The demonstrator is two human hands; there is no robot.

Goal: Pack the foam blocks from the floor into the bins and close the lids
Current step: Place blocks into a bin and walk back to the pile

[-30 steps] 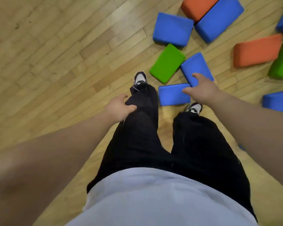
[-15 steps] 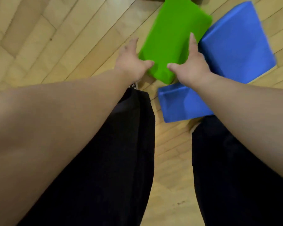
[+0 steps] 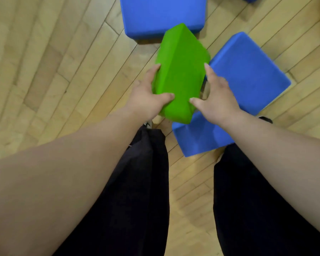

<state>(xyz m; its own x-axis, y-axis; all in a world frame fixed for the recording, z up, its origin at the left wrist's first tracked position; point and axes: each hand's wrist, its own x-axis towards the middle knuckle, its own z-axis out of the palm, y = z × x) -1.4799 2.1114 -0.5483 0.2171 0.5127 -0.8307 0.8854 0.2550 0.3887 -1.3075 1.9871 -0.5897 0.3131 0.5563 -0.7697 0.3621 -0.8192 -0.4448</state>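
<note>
Gripping noted on both sides: left hand (image 3: 146, 97) and right hand (image 3: 217, 97) clasp one green rectangular foam block (image 3: 181, 71) between them.

- Left hand: thumb lies across the near part of the block's upper face, fingers wrap down its left side.
- Right hand: thumb presses the near end, index finger runs along the right edge; remaining fingers are tucked behind the block and mostly hidden.
- Green block: centre of view, just beyond the knees, tilted so that one long edge forms a ridge on top. Cannot tell whether it is clear of the floor.

Surroundings:
- Large blue foam block (image 3: 163, 13) at the far side; the green block's far end overlaps its near edge.
- Second blue foam block (image 3: 248, 71) to the right, just beside the right hand.
- Third blue foam block (image 3: 198, 139), nearest, lies partly under the green block's near end and the right wrist.
- All three rest on the pale wooden plank floor (image 3: 63, 71).
- Black trousers (image 3: 137, 200) fill the near field.

No bins in view.
</note>
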